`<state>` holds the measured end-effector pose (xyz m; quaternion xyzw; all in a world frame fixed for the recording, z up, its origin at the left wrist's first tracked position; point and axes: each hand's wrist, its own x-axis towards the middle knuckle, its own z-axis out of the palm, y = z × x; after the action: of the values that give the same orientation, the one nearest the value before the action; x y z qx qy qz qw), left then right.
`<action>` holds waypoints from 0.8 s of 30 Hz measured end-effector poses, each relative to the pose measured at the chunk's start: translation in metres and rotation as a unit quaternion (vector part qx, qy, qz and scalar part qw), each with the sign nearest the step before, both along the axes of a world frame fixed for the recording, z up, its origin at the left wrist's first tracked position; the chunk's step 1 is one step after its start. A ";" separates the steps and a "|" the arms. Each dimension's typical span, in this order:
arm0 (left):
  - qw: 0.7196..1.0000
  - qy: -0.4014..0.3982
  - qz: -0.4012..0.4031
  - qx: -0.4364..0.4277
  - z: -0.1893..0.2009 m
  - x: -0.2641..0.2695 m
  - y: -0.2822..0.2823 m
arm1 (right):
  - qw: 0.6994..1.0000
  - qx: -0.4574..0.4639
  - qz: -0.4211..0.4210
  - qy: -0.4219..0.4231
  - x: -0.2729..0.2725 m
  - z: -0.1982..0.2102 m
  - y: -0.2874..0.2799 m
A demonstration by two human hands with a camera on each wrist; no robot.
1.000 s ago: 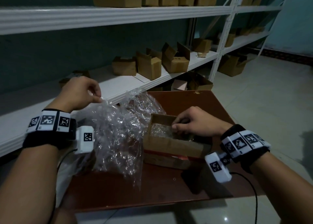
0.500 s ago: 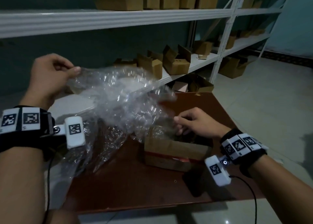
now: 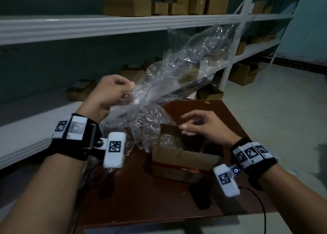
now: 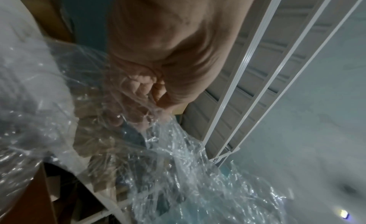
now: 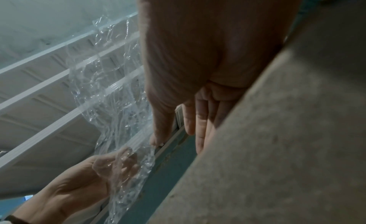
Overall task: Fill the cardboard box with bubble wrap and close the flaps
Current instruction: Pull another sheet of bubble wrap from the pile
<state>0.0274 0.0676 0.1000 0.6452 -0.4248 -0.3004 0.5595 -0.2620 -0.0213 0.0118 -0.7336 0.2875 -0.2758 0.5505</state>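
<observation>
Partly, bubble wrap (image 3: 177, 77) veils left fingers (image 4: 136, 86).

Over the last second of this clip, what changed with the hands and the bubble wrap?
The left hand kept its pinch on the bubble wrap and swung it up and right, so the sheet now trails above the table. The right hand lifted out of the box and hovers open over it. The box has not moved; its flaps remain open.

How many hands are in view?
2. The left hand grips the bubble wrap above the table; the right hand is open over the box. None seems hidden.
</observation>
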 end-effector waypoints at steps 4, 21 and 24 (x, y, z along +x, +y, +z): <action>0.999 0.037 -0.021 0.010 -0.012 -0.016 -0.009 | 0.999 0.025 -0.010 -0.020 0.000 -0.001 0.000; 0.994 0.073 -0.080 0.029 -0.050 -0.081 -0.019 | 0.972 0.051 -0.134 -0.185 -0.003 0.010 0.000; 0.988 0.072 -0.135 -0.027 -0.044 -0.084 -0.017 | 0.977 0.020 -0.150 -0.149 -0.004 0.009 0.001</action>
<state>-0.0562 0.0506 0.0562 0.5433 -0.4748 -0.4076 0.5597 -0.2665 -0.0202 0.0210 -0.6214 0.3151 -0.4554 0.5542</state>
